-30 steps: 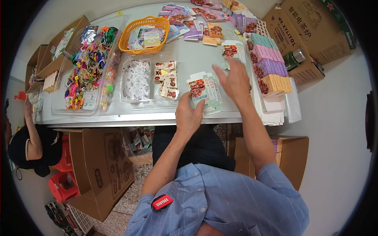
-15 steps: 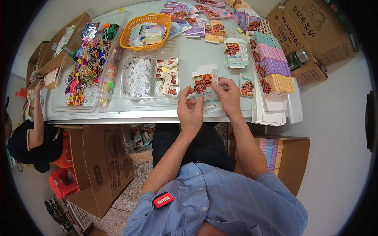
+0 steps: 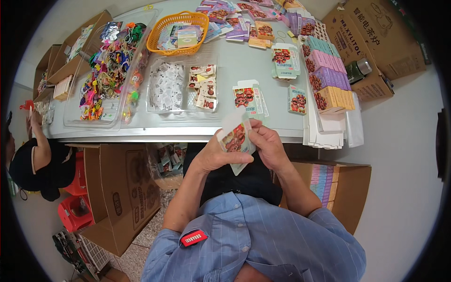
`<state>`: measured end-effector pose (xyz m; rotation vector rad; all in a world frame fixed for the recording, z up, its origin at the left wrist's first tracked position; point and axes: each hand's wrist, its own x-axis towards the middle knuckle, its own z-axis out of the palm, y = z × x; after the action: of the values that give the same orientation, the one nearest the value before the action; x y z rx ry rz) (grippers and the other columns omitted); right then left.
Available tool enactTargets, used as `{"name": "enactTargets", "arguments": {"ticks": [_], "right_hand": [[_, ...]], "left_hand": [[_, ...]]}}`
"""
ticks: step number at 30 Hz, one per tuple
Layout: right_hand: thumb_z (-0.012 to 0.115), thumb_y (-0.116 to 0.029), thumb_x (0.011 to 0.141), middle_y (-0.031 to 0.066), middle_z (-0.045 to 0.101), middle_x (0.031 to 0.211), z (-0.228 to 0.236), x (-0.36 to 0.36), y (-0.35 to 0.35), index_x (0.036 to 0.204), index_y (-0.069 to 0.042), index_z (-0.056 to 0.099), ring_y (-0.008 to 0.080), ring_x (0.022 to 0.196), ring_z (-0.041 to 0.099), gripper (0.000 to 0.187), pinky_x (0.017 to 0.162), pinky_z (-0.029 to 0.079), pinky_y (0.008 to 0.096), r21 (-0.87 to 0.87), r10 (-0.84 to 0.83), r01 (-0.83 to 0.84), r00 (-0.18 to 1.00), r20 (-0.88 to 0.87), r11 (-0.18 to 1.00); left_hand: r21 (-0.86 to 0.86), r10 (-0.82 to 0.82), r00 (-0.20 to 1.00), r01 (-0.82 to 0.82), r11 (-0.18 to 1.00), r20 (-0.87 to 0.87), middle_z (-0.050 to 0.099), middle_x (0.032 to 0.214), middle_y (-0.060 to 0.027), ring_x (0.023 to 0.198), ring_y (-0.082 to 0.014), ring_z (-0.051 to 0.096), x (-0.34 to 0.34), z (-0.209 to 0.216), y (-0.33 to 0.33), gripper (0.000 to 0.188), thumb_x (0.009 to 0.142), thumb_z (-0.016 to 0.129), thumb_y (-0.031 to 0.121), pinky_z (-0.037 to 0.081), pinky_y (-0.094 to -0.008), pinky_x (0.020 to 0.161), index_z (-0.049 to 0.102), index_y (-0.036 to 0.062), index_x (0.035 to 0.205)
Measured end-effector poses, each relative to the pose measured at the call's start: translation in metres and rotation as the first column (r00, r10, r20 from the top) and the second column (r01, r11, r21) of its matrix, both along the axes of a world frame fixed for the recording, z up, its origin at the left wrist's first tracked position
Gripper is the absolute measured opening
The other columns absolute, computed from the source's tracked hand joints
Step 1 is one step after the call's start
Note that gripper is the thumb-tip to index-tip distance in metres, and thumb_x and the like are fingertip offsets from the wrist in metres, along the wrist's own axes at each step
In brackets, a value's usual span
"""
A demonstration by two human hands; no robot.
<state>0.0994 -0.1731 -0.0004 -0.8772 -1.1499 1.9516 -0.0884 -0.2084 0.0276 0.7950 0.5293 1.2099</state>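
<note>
A small pale green printed carton, still rather flat with a white end flap, is held just past the table's near edge, above my lap. My left hand grips it from the left, thumb across its printed face. At the upper right edge of the carton, the fingers of my right hand are pinched on it. Beyond my hands lie a few flat cartons of the same kind. One closed green box rests to their right, and a stack of green cartons stands behind it.
A clear tray holds white packets and brown printed cards. Further left, a large clear bin contains colourful trinkets. An orange basket sits behind. Coloured boxes line the right side. A co-worker's arm is at far left.
Both hands have drawn one carton toward me, off the table edge, and tilted it. Flat cartons are left lying on the table. The co-worker's hand has shifted.
</note>
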Motion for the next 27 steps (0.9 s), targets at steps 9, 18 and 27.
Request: {"name": "enactTargets", "arguments": {"ticks": [9, 18, 27], "right_hand": [[0.057, -0.020, 0.104, 0.0027, 0.069, 0.096, 0.010, -0.003, -0.030, 0.118, 0.003, 0.066, 0.0086, 0.089, 0.061, 0.029, 0.081, 0.049, 0.0260, 0.391, -0.018, -0.116, 0.947, 0.322, 0.913], [0.056, -0.007, 0.102, 0.0107, 0.066, 0.119, -0.017, -0.014, -0.061, 0.144, 0.004, 0.045, 0.0105, 0.099, 0.063, 0.045, 0.084, 0.050, 0.0234, 0.210, -0.198, 0.164, 0.968, 0.153, 0.964], [0.065, -0.001, 0.096, 0.0126, 0.069, 0.111, -0.075, 0.037, -0.087, 0.133, 0.003, 0.055, 0.0132, 0.098, 0.067, 0.039, 0.084, 0.055, 0.0272, 0.259, -0.310, 0.269, 0.941, 0.134, 0.928]], "left_hand": [[-0.314, 0.117, 0.935, -0.228, 0.922, -0.334, 0.068, 0.113, -0.0104, 0.087, -0.0144, 0.068, 0.006, -0.037, -0.015, 0.063, 0.074, 0.085, 0.002, 0.056, -0.0256, 0.074, 0.055, -0.0041, 0.130], [0.127, 0.576, 0.641, -0.606, 0.785, -0.507, 0.069, 0.108, -0.0125, 0.088, -0.0117, 0.068, 0.026, -0.070, -0.072, 0.051, 0.085, 0.075, -0.004, 0.056, -0.0227, 0.073, 0.056, -0.0044, 0.132], [-0.012, 0.246, 0.842, -0.286, 0.958, -0.480, 0.063, 0.107, -0.0060, 0.091, -0.0106, 0.065, 0.040, -0.118, -0.081, 0.040, 0.091, 0.071, -0.002, 0.053, -0.0219, 0.078, 0.061, -0.0012, 0.129]]}}
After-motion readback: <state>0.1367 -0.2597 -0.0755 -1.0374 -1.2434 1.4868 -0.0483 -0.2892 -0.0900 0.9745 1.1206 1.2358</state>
